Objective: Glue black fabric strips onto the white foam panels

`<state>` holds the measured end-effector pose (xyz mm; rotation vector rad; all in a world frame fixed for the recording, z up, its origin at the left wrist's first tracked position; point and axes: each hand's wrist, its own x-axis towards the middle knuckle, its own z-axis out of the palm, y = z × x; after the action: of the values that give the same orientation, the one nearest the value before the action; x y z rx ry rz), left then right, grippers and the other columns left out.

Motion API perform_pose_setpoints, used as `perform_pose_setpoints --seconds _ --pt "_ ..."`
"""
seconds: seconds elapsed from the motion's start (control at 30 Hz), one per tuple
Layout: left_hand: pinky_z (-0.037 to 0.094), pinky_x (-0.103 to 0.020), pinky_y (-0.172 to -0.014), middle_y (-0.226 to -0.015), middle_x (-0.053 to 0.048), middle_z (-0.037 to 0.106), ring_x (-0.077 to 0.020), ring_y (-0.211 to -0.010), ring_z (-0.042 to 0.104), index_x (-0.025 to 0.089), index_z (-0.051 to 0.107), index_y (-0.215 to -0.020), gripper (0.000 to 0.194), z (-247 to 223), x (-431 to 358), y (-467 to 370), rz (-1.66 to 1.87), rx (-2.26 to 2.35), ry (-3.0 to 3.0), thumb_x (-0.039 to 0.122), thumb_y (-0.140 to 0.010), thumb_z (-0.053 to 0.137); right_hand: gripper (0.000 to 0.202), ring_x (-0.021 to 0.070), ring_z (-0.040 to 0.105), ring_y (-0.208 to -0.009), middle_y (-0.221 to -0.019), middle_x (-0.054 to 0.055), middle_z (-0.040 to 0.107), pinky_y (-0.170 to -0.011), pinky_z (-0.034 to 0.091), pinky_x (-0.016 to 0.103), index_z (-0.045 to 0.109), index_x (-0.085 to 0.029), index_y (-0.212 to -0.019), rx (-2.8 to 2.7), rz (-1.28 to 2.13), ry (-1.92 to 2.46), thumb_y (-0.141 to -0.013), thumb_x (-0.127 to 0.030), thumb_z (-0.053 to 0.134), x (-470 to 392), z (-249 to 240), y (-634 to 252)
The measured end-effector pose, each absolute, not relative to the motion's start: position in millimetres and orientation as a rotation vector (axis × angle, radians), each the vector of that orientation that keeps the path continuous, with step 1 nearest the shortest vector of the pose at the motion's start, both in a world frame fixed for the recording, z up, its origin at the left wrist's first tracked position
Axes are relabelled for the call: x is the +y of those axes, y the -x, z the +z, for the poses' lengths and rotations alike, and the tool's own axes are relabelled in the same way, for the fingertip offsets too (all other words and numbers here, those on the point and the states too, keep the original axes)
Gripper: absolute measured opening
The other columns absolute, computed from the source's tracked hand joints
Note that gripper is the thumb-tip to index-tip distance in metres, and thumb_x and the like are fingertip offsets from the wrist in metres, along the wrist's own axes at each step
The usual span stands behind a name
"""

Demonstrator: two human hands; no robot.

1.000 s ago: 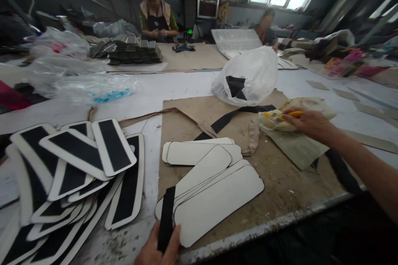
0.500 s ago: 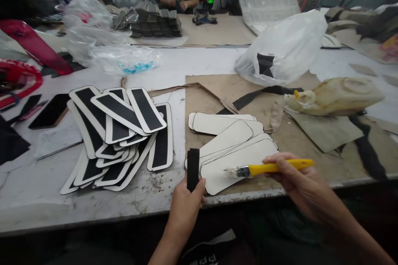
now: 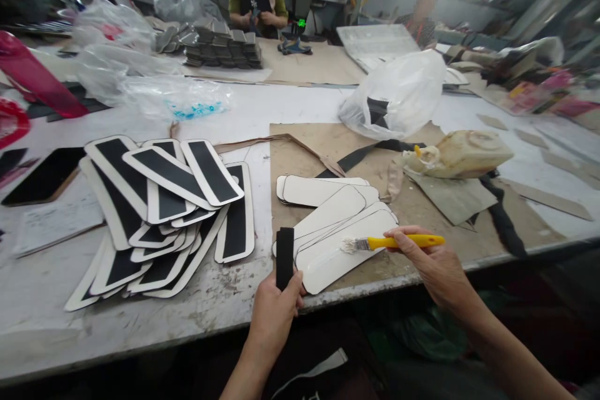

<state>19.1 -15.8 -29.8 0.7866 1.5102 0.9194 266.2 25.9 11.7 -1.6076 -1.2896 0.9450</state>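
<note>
My left hand (image 3: 274, 309) is closed around a folded black strip (image 3: 284, 256), which stands up from my fist. Its thumb lies at the near end of the top white rounded panel (image 3: 323, 272). Closed on the yellow handle of a paintbrush (image 3: 407, 241), my right hand (image 3: 438, 272) keeps the bristles on that panel. A glossy wet streak shows on the panel beside the bristles. More white panels (image 3: 323, 189) lie fanned out beneath and behind it, on a brown sheet (image 3: 375, 269). To the left is a pile of white-edged panels with black strips (image 3: 210, 172) along their middles.
A yellowed plastic bottle (image 3: 478, 153) lies on its side at the right. Behind the panels sit a white plastic bag (image 3: 407, 87) and clear bags (image 3: 135, 84). A phone (image 3: 44, 175) is at the left. Two people are across the table, near stacked grey pieces (image 3: 220, 47).
The view has swung right and tilted up a little. The brush has moved farther up the panel, and a wet streak now shows. My left hand keeps its hold on the strip.
</note>
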Motion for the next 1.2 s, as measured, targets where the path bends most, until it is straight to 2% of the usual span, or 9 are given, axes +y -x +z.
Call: perform_pose_setpoints --seconds 0.13,0.3,0.47,0.57,0.7,0.97,1.07,1.2 --pt "0.035 -0.021 -0.038 -0.048 0.002 0.054 -0.0099 -0.039 0.045 0.015 0.055 -0.07 0.034 -31 -15 -19 0.924 1.533 -0.783 0.048 -0.069 0.06 0.03 0.02 0.066 -0.076 -0.085 0.006 0.066 -0.071 0.054 0.031 0.065 -0.019 -0.085 -1.421 0.613 1.714 -0.077 -0.047 0.059 31 20 -293" --pt "0.035 -0.023 -0.037 -0.048 0.002 0.055 -0.0107 -0.038 0.044 0.015 0.057 -0.07 0.04 -29 -15 -19 0.934 1.544 -0.779 0.054 -0.063 0.063 0.025 0.0213 0.062 -0.088 -0.091 0.007 0.065 -0.079 0.051 0.033 0.063 -0.019 -0.087 -1.582 0.28 1.721 -0.083 -0.042 0.053 34 24 -312" --pt "0.036 -0.025 -0.037 -0.046 0.001 0.055 -0.0125 -0.038 0.046 0.015 0.057 -0.069 0.046 -30 -14 -20 0.945 1.567 -0.769 0.059 -0.059 0.064 0.015 0.0206 0.061 -0.09 -0.092 0.006 0.065 -0.083 0.05 0.035 0.063 -0.021 -0.089 -1.735 0.101 1.569 -0.084 -0.033 0.054 26 27 -307" --pt "0.036 -0.025 -0.038 -0.047 0.001 0.055 -0.0128 -0.04 0.046 0.015 0.057 -0.069 0.045 -30 -15 -20 0.954 1.546 -0.775 0.059 -0.059 0.064 0.011 0.0209 0.06 -0.09 -0.091 0.006 0.065 -0.085 0.048 0.037 0.063 -0.022 -0.091 -1.868 0.139 1.435 -0.083 -0.023 0.056 10 23 -285" --pt "0.036 -0.024 -0.04 -0.048 0.002 0.054 -0.012 -0.04 0.045 0.015 0.057 -0.07 0.042 -29 -17 -20 0.958 1.531 -0.809 0.056 -0.064 0.063 0.016 0.0206 0.06 -0.09 -0.091 0.006 0.065 -0.081 0.051 0.035 0.063 -0.023 -0.095 -1.868 0.459 1.309 -0.083 -0.017 0.055 -16 22 -241" --pt "0.035 -0.022 -0.041 -0.045 0.003 0.052 -0.0095 -0.038 0.043 0.016 0.054 -0.065 0.031 -29 -19 -21 0.958 1.527 -0.845 0.045 -0.076 0.054 0.01 0.0194 0.064 -0.087 -0.088 0.005 0.067 -0.074 0.054 0.029 0.066 -0.023 -0.085 -1.499 0.851 1.337 -0.083 -0.028 0.057 -20 22 -199" --pt "0.034 -0.022 -0.04 -0.046 0.002 0.052 -0.0094 -0.038 0.043 0.016 0.054 -0.066 0.03 -30 -20 -20 0.965 1.541 -0.831 0.044 -0.077 0.053 0.012 0.0206 0.063 -0.088 -0.09 0.005 0.067 -0.077 0.053 0.032 0.066 -0.022 -0.086 -1.509 0.819 1.401 -0.082 -0.03 0.058 -14 12 -212" --pt "0.034 -0.022 -0.04 -0.046 0.002 0.052 -0.0095 -0.038 0.043 0.015 0.055 -0.067 0.032 -31 -21 -20 0.963 1.534 -0.838 0.046 -0.074 0.056 0.012 0.0216 0.06 -0.094 -0.095 0.005 0.066 -0.088 0.048 0.038 0.064 -0.023 -0.09 -1.576 0.6 1.457 -0.084 -0.029 0.056 -6 5 -248"
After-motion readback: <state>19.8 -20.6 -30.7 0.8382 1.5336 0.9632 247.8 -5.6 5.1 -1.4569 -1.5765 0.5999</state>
